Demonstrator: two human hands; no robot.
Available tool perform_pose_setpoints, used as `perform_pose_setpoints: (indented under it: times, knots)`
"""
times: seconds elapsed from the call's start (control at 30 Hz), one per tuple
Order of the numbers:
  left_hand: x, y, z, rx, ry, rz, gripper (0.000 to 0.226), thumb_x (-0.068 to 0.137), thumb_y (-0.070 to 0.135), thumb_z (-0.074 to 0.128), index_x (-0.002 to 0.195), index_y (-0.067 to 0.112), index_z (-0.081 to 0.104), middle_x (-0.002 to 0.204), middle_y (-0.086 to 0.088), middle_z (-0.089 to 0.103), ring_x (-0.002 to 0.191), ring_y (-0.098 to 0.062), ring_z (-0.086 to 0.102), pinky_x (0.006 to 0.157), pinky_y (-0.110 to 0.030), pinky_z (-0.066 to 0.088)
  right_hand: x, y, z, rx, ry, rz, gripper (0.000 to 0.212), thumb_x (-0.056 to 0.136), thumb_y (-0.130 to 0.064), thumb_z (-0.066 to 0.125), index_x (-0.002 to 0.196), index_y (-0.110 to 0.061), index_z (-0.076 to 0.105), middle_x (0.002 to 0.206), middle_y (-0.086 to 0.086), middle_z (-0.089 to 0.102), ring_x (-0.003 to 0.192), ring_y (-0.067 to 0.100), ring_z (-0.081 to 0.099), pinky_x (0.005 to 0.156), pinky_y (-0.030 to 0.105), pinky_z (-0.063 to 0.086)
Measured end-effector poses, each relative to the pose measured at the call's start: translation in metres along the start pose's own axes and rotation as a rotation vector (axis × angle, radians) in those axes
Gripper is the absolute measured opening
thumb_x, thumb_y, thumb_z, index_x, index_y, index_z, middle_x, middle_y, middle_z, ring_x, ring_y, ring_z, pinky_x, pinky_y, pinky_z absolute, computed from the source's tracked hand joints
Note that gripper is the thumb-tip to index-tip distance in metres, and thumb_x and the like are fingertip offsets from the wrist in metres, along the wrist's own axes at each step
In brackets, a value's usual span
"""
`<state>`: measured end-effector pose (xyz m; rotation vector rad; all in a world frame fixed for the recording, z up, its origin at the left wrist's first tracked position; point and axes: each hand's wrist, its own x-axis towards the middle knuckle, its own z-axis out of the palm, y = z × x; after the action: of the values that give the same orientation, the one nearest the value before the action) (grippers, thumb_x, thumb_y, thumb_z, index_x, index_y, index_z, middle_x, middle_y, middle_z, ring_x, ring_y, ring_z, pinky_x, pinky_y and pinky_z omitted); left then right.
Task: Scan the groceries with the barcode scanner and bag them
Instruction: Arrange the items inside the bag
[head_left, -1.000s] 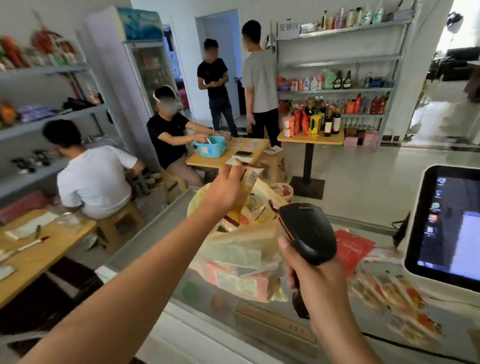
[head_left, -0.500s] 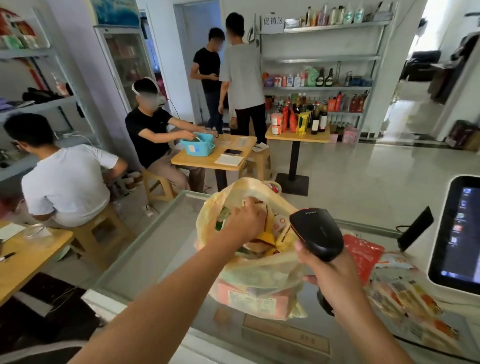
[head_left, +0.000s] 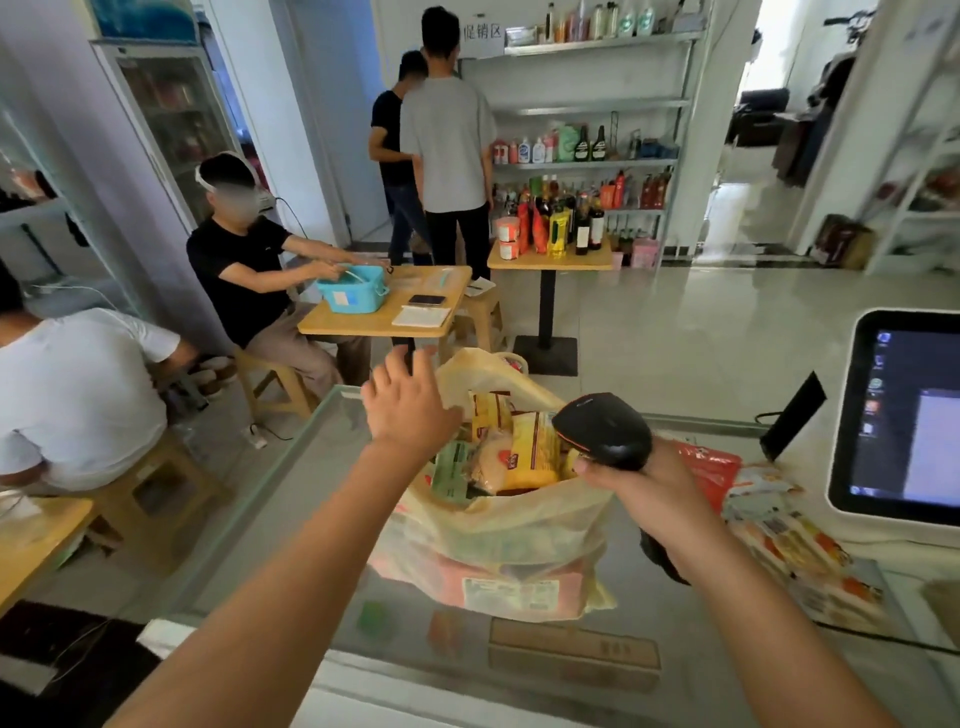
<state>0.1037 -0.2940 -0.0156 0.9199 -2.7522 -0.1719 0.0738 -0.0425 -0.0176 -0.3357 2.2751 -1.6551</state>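
One pale yellow, translucent plastic bag (head_left: 498, 540) on the glass counter (head_left: 270, 519), mid-counter, mouth open, stuffed with packets: yellow noodle packs (head_left: 530, 447), a green one (head_left: 451, 470), a pink-labelled pack showing through the bottom; left hand (head_left: 408, 408) empty, fingers spread, above the bag's left rim; right hand (head_left: 652, 491) wrapped round one black barcode scanner (head_left: 605, 428), head over the bag; more packets (head_left: 789, 540) flat toward the counter's right edge, count unclear, beside one touchscreen (head_left: 904, 421).

Teal basket (head_left: 352, 294) on wooden table (head_left: 332, 325).
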Motion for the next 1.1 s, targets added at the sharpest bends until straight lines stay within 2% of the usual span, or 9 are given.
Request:
perform_pose_setpoints:
  times: [0.07, 0.13, 0.23, 0.37, 0.5, 0.6, 0.7, 0.93, 1.1]
  knots:
    - [0.004, -0.021, 0.004, 0.011, -0.149, -0.162, 0.085, 0.086, 0.052, 0.066, 0.153, 0.024, 0.021, 0.153, -0.012, 0.033, 0.140, -0.034, 0.036, 0.110, -0.051, 0.035, 0.003, 0.004, 0.003, -0.016, -0.028, 0.080, 0.027, 0.076, -0.025, 0.081, 0.093, -0.033, 0.063, 0.093, -0.007, 0.067, 0.085, 0.007, 0.058, 0.065, 0.026, 0.043]
    - [0.008, -0.041, 0.013, -0.049, -0.200, -0.199, 0.055, 0.093, 0.039, 0.059, 0.144, 0.028, 0.044, 0.133, -0.006, 0.059, 0.121, -0.029, 0.057, 0.098, -0.046, 0.050, 0.006, 0.007, 0.005, -0.027, 0.000, 0.142, 0.023, 0.076, -0.023, 0.080, 0.095, -0.024, 0.067, 0.091, -0.001, 0.069, 0.085, 0.013, 0.061, 0.067, 0.030, 0.046]
    - [0.009, -0.057, 0.007, -0.183, 0.019, -0.193, 0.029, 0.096, 0.023, 0.050, 0.114, 0.036, 0.069, 0.104, 0.000, 0.071, 0.096, -0.026, 0.066, 0.080, -0.038, 0.056, 0.005, 0.003, 0.001, -0.005, 0.083, 0.162, 0.016, 0.077, -0.015, 0.075, 0.092, -0.018, 0.070, 0.083, 0.006, 0.069, 0.078, 0.017, 0.062, 0.064, 0.031, 0.045]
    - [0.016, -0.062, -0.012, -0.380, 0.189, -0.144, 0.032, 0.091, 0.011, 0.051, 0.089, 0.038, 0.066, 0.104, 0.002, 0.070, 0.096, -0.026, 0.064, 0.079, -0.040, 0.055, -0.002, -0.015, -0.010, 0.065, 0.225, 0.096, 0.010, 0.076, -0.010, 0.073, 0.080, -0.017, 0.068, 0.070, 0.007, 0.063, 0.068, 0.022, 0.059, 0.059, 0.031, 0.042]
    - [0.015, -0.041, -0.029, -0.524, 0.213, 0.137, 0.018, 0.096, 0.012, 0.056, 0.101, 0.025, 0.067, 0.099, 0.006, 0.069, 0.093, -0.017, 0.064, 0.078, -0.034, 0.053, -0.012, -0.031, -0.015, 0.084, 0.283, 0.005, 0.014, 0.077, -0.015, 0.076, 0.082, -0.022, 0.065, 0.074, 0.004, 0.064, 0.074, 0.021, 0.060, 0.056, 0.028, 0.038]
    - [-0.003, -0.003, -0.040, -0.632, 0.109, 0.394, 0.015, 0.097, 0.018, 0.061, 0.103, 0.029, 0.068, 0.100, 0.013, 0.067, 0.093, -0.005, 0.063, 0.081, -0.026, 0.052, -0.017, -0.036, -0.014, 0.093, 0.242, -0.026, 0.019, 0.076, -0.017, 0.079, 0.083, -0.028, 0.065, 0.083, -0.001, 0.068, 0.081, 0.016, 0.061, 0.063, 0.029, 0.044]
    - [-0.025, 0.039, -0.042, -0.727, -0.134, 0.591, 0.014, 0.096, 0.020, 0.063, 0.102, 0.031, 0.070, 0.099, 0.016, 0.068, 0.092, 0.006, 0.061, 0.082, -0.016, 0.049, -0.019, -0.035, -0.013, 0.099, 0.235, -0.014, 0.023, 0.075, -0.023, 0.081, 0.093, -0.028, 0.067, 0.085, -0.003, 0.069, 0.086, 0.019, 0.063, 0.078, 0.038, 0.052]
    - [-0.061, 0.126, -0.025, -0.980, -0.380, 0.848, 0.012, 0.094, 0.017, 0.066, 0.100, 0.019, 0.076, 0.093, 0.008, 0.075, 0.092, -0.009, 0.069, 0.086, -0.029, 0.055, -0.051, -0.027, -0.061, 0.187, 0.368, -0.021, 0.014, 0.081, -0.029, 0.077, 0.083, -0.023, 0.064, 0.065, 0.005, 0.066, 0.054, 0.015, 0.061, 0.046, 0.022, 0.049]
    - [-0.088, 0.186, 0.003, -1.086, -0.484, 0.823, 0.011, 0.095, 0.019, 0.065, 0.097, 0.017, 0.075, 0.089, 0.000, 0.075, 0.087, -0.017, 0.070, 0.082, -0.037, 0.056, -0.072, 0.005, -0.108, 0.284, 0.454, 0.100, 0.014, 0.081, -0.026, 0.076, 0.083, -0.017, 0.066, 0.051, -0.005, 0.058, 0.039, 0.007, 0.051, 0.046, 0.023, 0.041]
